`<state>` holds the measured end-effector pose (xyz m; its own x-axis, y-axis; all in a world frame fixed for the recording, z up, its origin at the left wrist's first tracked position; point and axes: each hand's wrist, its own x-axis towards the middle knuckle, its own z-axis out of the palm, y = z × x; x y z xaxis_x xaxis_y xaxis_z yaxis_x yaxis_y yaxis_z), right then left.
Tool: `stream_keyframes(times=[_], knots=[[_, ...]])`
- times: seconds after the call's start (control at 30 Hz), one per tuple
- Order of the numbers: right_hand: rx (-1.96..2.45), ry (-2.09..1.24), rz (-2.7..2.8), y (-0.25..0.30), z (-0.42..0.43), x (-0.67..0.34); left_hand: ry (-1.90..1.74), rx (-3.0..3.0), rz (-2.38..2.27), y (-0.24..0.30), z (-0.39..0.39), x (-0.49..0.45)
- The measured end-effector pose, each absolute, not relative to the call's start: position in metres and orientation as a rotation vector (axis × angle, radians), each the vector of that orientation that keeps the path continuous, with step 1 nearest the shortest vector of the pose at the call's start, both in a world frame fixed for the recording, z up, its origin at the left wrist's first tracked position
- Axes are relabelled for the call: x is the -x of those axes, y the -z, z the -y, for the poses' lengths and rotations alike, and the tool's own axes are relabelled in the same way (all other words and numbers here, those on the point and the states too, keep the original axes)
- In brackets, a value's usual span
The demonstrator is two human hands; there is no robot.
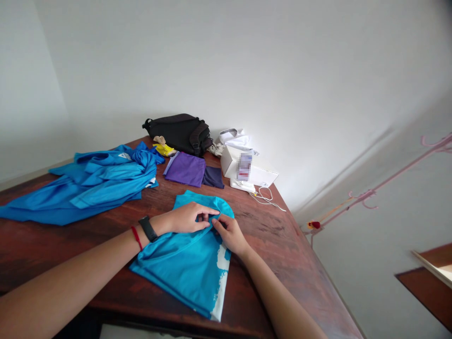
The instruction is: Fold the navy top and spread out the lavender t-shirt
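Note:
A teal shirt (pixel 187 270) with a white-patterned edge lies folded on the wooden table in front of me. My left hand (pixel 190 217) rests on its upper part. The index finger reaches forward onto the cloth, the thumb stands apart from it, and the other fingers are bent. Close beside that fingertip, my right hand (pixel 231 233) pinches the shirt's fabric near its upper right edge. Part of the cloth is hidden under both hands.
Loose blue garments (pixel 106 181) lie in a heap to the left. Behind are a folded purple cloth (pixel 185 169), a dark folded cloth (pixel 213 177), a black bag (pixel 176 132) and a white box (pixel 259 174) with a cable. A pink rack (pixel 391 176) stands beyond the table's right edge.

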<state>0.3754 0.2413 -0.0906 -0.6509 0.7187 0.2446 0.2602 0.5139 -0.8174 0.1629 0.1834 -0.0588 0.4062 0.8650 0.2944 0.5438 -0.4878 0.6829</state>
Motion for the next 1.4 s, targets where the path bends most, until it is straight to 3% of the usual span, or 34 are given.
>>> stream_keyframes(times=[0.63, 1.4], knots=[[0.785, -1.000, 2.237, 0.088, -0.240, -0.376, -0.851, -2.425, -1.259, 0.057, -0.179, -0.167], [0.740, -0.941, 2.232, 0.079, -0.237, -0.376, -0.825, -2.306, -1.360, 0.076, -0.188, -0.163]])
